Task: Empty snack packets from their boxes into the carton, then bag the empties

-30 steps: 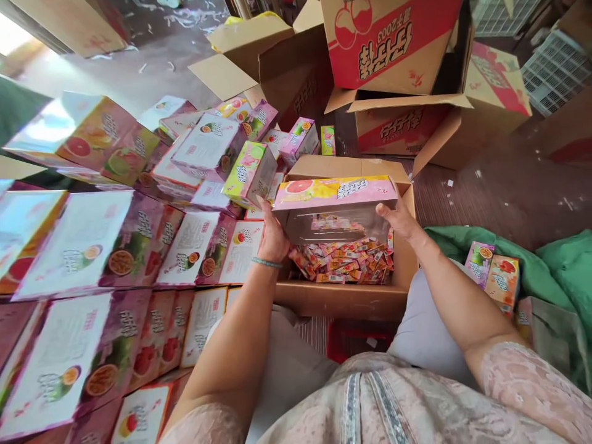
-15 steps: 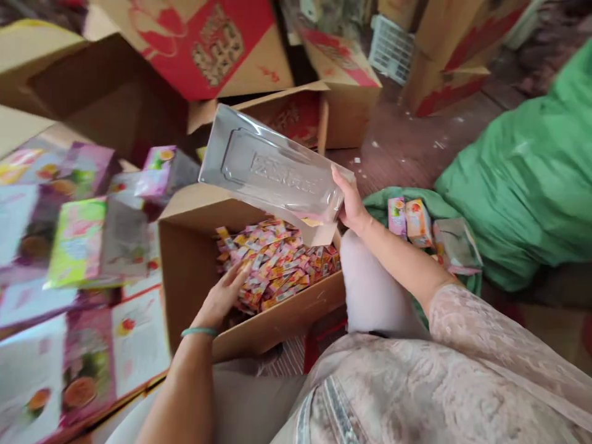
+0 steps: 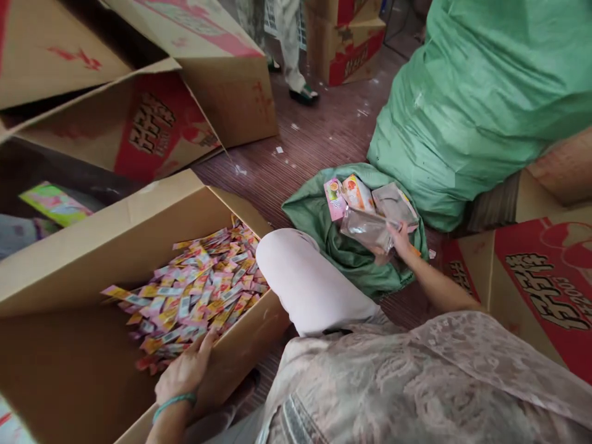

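My right hand [image 3: 401, 239] grips one end of a clear plastic container [image 3: 367, 229], held low over an open green sack [image 3: 319, 246]. Beside the container in the sack lie a pink fruit-print box [image 3: 333, 198], an orange and white one [image 3: 357, 192] and another clear package [image 3: 393, 202]. My left hand [image 3: 187, 367] rests on the near rim of an open cardboard box [image 3: 250, 345], its fingers stretched along the edge and partly hidden. Inside that box is a heap of small pink and yellow sachets [image 3: 198, 290].
A bulging green sack [image 3: 462, 117] stands at right, above a red-printed carton [image 3: 536, 277]. Large open cartons [image 3: 226, 92] fill the upper left. Another person's leg [image 3: 289, 49] shows at the back near stacked cartons [image 3: 354, 55]. White scraps dot the floor [image 3: 314, 142].
My right hand has carried the clear container from above the sachet box down to the green sack. My left hand has moved from the sachets onto the box rim. The view has turned right.
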Demonstrator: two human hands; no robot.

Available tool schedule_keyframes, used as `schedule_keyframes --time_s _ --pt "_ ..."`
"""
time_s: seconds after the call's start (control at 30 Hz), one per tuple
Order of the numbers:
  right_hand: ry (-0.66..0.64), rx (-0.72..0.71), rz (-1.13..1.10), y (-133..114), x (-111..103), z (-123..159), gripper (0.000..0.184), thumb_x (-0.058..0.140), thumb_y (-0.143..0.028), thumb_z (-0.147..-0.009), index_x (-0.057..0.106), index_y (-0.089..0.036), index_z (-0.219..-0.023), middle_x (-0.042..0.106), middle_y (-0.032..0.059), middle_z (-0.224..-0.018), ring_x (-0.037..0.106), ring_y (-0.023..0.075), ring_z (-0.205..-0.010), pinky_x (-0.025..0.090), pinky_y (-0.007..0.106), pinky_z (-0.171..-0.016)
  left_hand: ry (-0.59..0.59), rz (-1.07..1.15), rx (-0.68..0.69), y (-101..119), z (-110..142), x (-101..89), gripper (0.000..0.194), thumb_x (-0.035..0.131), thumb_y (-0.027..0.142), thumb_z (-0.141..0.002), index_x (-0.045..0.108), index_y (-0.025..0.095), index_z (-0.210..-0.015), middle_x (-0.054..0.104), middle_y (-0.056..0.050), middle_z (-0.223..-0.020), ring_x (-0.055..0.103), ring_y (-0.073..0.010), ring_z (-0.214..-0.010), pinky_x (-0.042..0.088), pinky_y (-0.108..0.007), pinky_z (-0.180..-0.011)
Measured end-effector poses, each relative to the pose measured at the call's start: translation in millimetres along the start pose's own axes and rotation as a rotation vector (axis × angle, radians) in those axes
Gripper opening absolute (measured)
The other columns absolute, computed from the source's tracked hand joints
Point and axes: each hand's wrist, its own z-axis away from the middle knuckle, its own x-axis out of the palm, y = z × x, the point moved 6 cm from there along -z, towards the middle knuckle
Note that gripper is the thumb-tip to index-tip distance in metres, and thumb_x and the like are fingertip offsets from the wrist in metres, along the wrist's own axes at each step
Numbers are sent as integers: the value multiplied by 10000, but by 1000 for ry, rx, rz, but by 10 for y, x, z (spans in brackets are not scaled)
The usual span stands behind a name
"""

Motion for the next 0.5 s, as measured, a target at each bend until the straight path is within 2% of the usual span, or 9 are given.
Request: schedule_keyframes --time_s 0.07,0.13,0.2,0.23,0.27,0.33,0.4,0.43,0.5 --pt "-74 138 75 431 268 220 578 690 -472 -888 555 -129 -1333 683 176 -1279 626 294 -1167 511 411 -1050 -29 15 8 66 38 -37 619 360 571 -901 801 370 -1286 826 -103 -1152 749 -456 -1168 572 -587 -1023" --pt "-137 237 154 693 523 416 561 775 -434 -840 622 -97 -1262 695 227 -1222 631 354 -1176 514 465 -1040 -44 31 21 118 92 -77 665 376 556 -870 808 282 -1296 787 -171 -1287 727 -488 -1201 551 -594 -1050" --pt "-143 263 230 781 686 541 604 788 -406 -856 630 -61 -1326 612 311 -1394 549 420 -1345 440 540 -1142 -47 73 1 142 159 -111 702 384 548 -860 792 232 -1336 739 -199 -1396 709 -502 -1229 540 -602 -1066" --pt "-140 199 299 738 743 564 644 769 -392 -881 605 -60 -1408 517 328 -1531 455 434 -1458 358 570 -1216 -39 101 9 166 193 -127 697 387 539 -863 785 233 -1346 725 -191 -1426 701 -497 -1247 536 -600 -1075" --pt "-148 74 393 635 802 565 689 747 -381 -906 564 -79 -1498 399 313 -1653 339 430 -1553 256 589 -1278 -19 126 34 202 225 -147 675 393 523 -867 787 241 -1338 721 -181 -1437 691 -487 -1270 530 -595 -1089" --pt "-211 -302 616 306 971 553 750 701 -382 -955 477 -161 -1636 212 227 -1788 145 398 -1650 87 599 -1329 62 155 108 293 283 -204 618 412 488 -875 801 241 -1288 728 -184 -1421 659 -470 -1329 502 -588 -1134" --pt "-328 -663 808 -32 1190 560 741 643 -395 -1002 435 -223 -1691 150 166 -1825 60 384 -1676 38 616 -1330 186 166 128 349 345 -286 592 423 490 -897 799 210 -1258 729 -217 -1394 618 -458 -1383 450 -586 -1194" --pt "-396 -770 871 -163 1286 553 725 631 -384 -1010 444 -232 -1693 150 149 -1829 40 380 -1680 34 617 -1331 248 179 108 348 389 -331 599 425 511 -912 788 195 -1269 726 -231 -1383 599 -448 -1405 424 -582 -1220" --pt "-507 -815 983 -336 1401 508 679 641 -317 -991 515 -230 -1653 214 128 -1819 72 351 -1682 66 571 -1342 364 235 55 283 540 -429 627 428 555 -935 763 177 -1305 713 -242 -1376 574 -417 -1434 384 -557 -1262"
